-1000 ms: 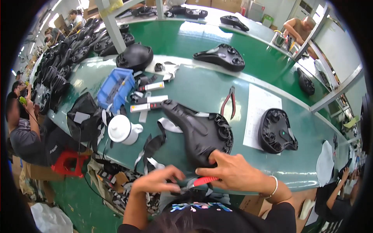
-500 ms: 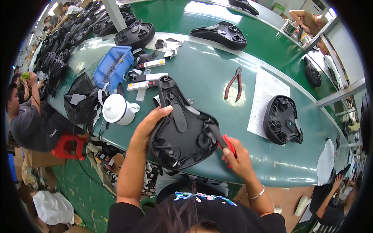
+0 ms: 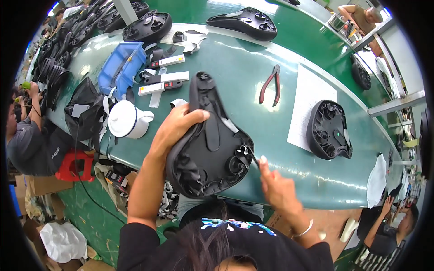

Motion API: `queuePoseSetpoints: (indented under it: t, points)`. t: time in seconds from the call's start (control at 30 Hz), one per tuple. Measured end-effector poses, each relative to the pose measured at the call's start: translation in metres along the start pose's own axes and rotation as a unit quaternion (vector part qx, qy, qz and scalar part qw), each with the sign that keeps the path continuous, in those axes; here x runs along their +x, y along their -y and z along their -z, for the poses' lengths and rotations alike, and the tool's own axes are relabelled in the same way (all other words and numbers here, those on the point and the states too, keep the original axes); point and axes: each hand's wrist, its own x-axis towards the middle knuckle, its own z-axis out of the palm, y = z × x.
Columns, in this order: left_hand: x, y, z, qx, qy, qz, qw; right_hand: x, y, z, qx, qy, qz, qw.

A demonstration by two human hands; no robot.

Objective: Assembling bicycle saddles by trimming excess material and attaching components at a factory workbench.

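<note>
The black plastic bicycle saddle (image 3: 209, 143) lies underside up at the near edge of the green work surface (image 3: 253, 77), its long axis running away from the person, narrow nose farthest off. The left hand (image 3: 174, 126) has its grip clamped on the saddle's left flank. The right hand (image 3: 276, 189), closed on what seems a thin tool, touches the wide rear's right side. A white lidded cup (image 3: 127, 119) stands just left; red-handled pliers (image 3: 270, 84) lie beyond.

saddle (image 3: 209, 149) lifted, underside up | left hand (image 3: 177, 127) on its side | right hand (image 3: 275, 189) at rear edge
</note>
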Motion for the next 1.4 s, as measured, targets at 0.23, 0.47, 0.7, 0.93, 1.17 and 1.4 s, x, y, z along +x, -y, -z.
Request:
queuePoseSetpoints:
  t: [0.23, 0.47, 0.7, 0.93, 1.17, 1.4]
  points:
    - [-0.057, 0.040, -0.022, -0.149, -0.191, -0.064, 0.968, -0.040, 0.045, 0.006, 0.242, 0.032, -0.168, 0.955]
    - [-0.066, 0.067, -0.038, -0.186, -0.199, -0.120, 0.955, 0.064, 0.033, 0.009, 0.214, -0.163, 0.001, 0.963]
    - [-0.064, 0.051, -0.056, 0.428, -0.301, -0.353, 0.776, 0.067, 0.013, 0.036, 0.420, -0.239, -0.127, 0.866]
    - [0.007, 0.042, -0.068, 0.387, -0.079, -0.337, 0.855, 0.028, 0.018, 0.049, 0.338, -0.114, -0.087, 0.930]
    - [0.013, 0.040, -0.071, 0.372, -0.049, -0.350, 0.858, 0.023, 0.003, 0.032, -0.060, -0.072, 0.034, 0.995]
    - [0.003, 0.034, -0.059, -0.244, 0.111, -0.336, 0.903, -0.003, 0.057, 0.031, -0.129, -0.017, -0.104, 0.986]
